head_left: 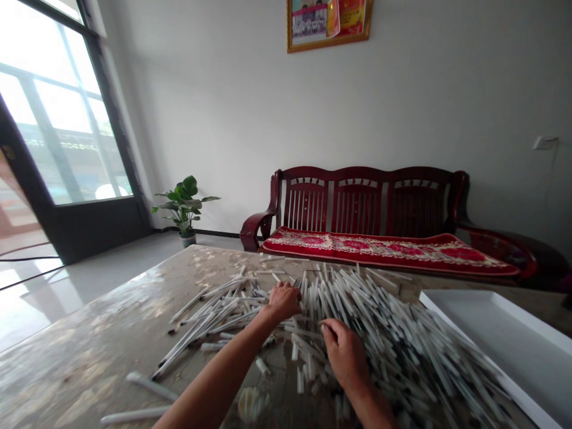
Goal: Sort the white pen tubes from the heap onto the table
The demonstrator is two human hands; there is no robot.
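Note:
A large pile of slim white, partly see-through pen-like sticks [357,304], several with black ends, spreads over the table. My left hand [285,299] reaches to the pile's far side, its fingers curled down among the sticks. What they hold is hidden. Nearer to me, my right hand [346,351] is closed over the middle of the pile, thumb and forefinger pinched together. I cannot make out what lies in that pinch. Left of my hands is a looser bunch of long white sticks [196,333] with dark tips. Short white tubes [300,378] lie between my forearms.
A shallow white tray [513,339] stands at the right of the patterned table [89,357]. Beyond the table is a dark red wooden bench [357,202] with a red floral cover [379,247]. A potted plant [183,205] and a glazed door [75,137] are at the left.

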